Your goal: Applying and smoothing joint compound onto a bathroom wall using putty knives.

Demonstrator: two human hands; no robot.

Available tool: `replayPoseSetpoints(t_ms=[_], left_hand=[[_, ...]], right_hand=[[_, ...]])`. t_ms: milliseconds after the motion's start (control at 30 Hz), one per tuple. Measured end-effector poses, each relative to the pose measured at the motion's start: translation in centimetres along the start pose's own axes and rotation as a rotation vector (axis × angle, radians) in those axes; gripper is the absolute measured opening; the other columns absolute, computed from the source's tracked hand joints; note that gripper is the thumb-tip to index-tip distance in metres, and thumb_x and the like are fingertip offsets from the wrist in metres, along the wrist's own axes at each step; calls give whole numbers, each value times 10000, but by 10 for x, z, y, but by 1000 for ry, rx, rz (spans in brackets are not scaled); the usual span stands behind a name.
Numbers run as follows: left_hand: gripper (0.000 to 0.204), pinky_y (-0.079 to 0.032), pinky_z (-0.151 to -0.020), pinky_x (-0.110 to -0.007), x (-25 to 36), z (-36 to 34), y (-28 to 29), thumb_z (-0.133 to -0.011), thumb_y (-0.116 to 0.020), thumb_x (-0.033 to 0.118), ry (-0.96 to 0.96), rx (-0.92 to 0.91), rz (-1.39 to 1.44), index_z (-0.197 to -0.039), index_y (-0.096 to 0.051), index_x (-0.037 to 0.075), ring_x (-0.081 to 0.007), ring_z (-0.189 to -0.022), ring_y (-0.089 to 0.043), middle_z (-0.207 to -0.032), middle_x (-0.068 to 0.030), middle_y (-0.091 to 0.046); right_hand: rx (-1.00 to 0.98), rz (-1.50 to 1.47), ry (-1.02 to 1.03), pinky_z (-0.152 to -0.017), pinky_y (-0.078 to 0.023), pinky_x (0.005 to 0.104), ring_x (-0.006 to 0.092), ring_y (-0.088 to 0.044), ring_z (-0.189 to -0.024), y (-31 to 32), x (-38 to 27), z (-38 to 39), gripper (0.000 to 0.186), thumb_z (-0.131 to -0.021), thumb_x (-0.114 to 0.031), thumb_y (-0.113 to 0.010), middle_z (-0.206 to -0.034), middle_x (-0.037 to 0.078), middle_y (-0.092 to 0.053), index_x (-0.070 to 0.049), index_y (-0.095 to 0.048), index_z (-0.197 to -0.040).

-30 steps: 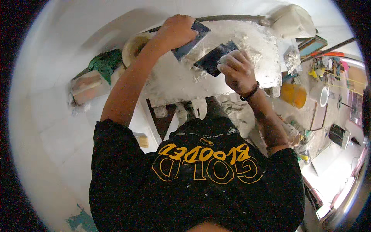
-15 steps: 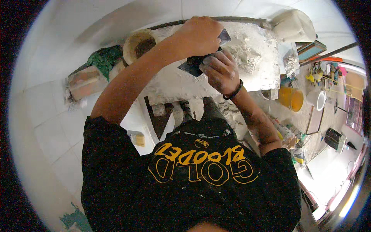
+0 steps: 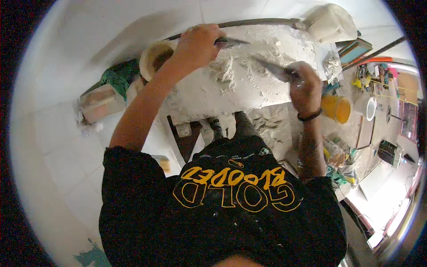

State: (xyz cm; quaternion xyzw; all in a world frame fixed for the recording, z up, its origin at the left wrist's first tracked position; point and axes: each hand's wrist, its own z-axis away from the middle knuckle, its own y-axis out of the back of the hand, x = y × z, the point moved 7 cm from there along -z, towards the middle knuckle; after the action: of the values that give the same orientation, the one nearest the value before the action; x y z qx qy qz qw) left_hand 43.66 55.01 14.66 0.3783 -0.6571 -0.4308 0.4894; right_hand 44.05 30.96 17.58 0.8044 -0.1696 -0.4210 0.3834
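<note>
My left hand (image 3: pixel 199 46) is closed on a dark flat scraper blade (image 3: pixel 235 42) near the back of a white, plaster-coated board (image 3: pixel 187 102). My right hand (image 3: pixel 306 89), blurred by motion, grips a second flat blade (image 3: pixel 271 66) over the board's right part, its tip pointing back and left. Lumps of wet white paste (image 3: pixel 224 71) lie on the board between and below the two blades, which are apart. A beige bucket (image 3: pixel 147 62) with a dark inside stands just left of my left wrist.
A green bag (image 3: pixel 118 75) and a dusty block (image 3: pixel 100 103) are at the left by the tiled wall. A pale container (image 3: pixel 331 24) sits back right. Orange (image 3: pixel 333 107) and white (image 3: pixel 366 107) buckets, tools and debris lie on the floor at right.
The blades, close together half a second ago, are now apart. My right hand has moved right and its blade is tilted. My left hand has shifted left, uncovering more paste.
</note>
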Motion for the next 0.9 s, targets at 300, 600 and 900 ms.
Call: replayPoseSetpoints(t_ms=[300, 600, 900], left_hand=[[201, -446, -648, -352, 47, 55, -4, -570, -621, -20, -226, 410, 173, -759, -609, 50, -257, -729, -520, -742, -66, -512], [187, -448, -600, -361, 66, 90, -1, -532, -653, 12, -560, 572, 189, -708, -592, 23, -234, -701, -508, -704, -52, -468], [104, -441, -539, -352, 41, 132, -1, -644, -658, 25, -176, 436, 125, -739, -617, 30, -250, -613, -532, -671, -78, -517]], right_hand=[[-9, -47, 222, -627, -472, 364, 307, -559, -720, 0, -27, -9, 141, -689, 28, -579, -751, 106, -571, -51, -603, -803], [-153, -102, 218, -630, -458, 413, 331, -547, -733, -50, -45, -15, 112, -730, -36, -560, -766, 123, -562, -66, -588, -835], [-142, -79, 220, -725, -462, 420, 350, -543, -841, -91, -28, -34, 147, -754, -44, -507, -873, 134, -576, -56, -581, -881]])
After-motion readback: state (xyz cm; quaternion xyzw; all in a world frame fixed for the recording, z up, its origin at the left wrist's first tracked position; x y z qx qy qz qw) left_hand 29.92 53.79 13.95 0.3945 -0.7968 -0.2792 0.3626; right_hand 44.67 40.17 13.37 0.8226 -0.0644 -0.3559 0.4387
